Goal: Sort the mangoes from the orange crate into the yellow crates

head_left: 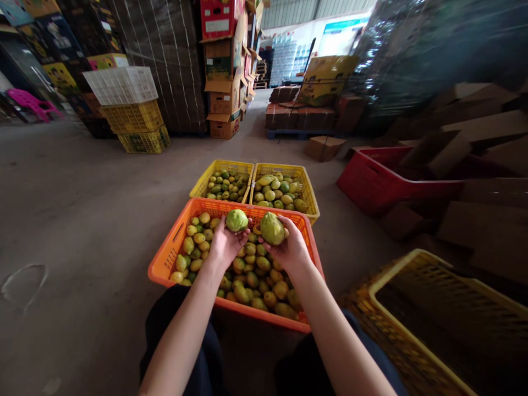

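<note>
My left hand [229, 240] is closed around a pale green, bumpy lemon [236, 220]. In my right hand [292, 246] sits a larger yellow-green lemon [272, 229], with the fingers curled under it. Both hands are above an orange crate [165, 263] holding many yellow and green lemons [247, 278]. Just beyond its far edge stand two yellow crates side by side: the left yellow crate [200, 180] has smaller, greener fruit, and the right yellow crate [312, 197] has larger, yellower fruit.
A yellow crate [396, 269] stands close on my right. Behind it are a red crate [363, 187] and loose cardboard [487, 225]. Stacked crates [134, 116] are at the far left, a column of cartons [220, 102] ahead, and a loaded pallet [297, 133] beyond.
</note>
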The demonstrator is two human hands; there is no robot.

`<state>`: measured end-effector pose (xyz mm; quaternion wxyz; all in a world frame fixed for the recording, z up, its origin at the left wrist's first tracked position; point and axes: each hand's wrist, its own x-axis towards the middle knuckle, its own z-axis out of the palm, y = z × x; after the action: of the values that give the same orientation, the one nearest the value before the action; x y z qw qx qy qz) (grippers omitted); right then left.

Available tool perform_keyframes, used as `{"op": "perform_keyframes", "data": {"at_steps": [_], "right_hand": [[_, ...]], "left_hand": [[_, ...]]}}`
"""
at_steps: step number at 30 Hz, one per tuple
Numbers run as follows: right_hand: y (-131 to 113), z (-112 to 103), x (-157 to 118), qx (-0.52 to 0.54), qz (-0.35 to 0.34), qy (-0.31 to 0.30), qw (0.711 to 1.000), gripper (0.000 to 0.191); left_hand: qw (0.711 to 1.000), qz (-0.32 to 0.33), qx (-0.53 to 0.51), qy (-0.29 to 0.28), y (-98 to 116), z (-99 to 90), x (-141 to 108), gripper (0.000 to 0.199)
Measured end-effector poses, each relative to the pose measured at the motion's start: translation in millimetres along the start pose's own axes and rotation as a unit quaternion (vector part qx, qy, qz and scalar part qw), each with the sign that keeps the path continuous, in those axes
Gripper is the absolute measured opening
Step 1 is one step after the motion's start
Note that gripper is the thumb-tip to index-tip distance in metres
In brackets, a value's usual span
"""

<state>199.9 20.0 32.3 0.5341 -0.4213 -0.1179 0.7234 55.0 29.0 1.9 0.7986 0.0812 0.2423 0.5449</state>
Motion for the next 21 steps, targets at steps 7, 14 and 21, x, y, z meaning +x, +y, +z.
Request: {"op": "perform_keyframes", "data": {"at_steps": [7,14,21], "right_hand": [[1,0,-1,0.002,0.004,-0.009,1.0,0.017],[0,-2,-1,-0.003,0.005,-0.032,0.999,0.016],[0,-1,-4,0.014,-0.007,-0.018,1.0,0.02]], "left_hand": [[1.0,0.012,0.0,0.003,0,5.6,-5,0.032],[0.999,0.037,-0.019,-0.006,0,7.4,-8,0.03],[0.996,0.054,0.027,-0.066,1,3.9,-14,0.037]]}}
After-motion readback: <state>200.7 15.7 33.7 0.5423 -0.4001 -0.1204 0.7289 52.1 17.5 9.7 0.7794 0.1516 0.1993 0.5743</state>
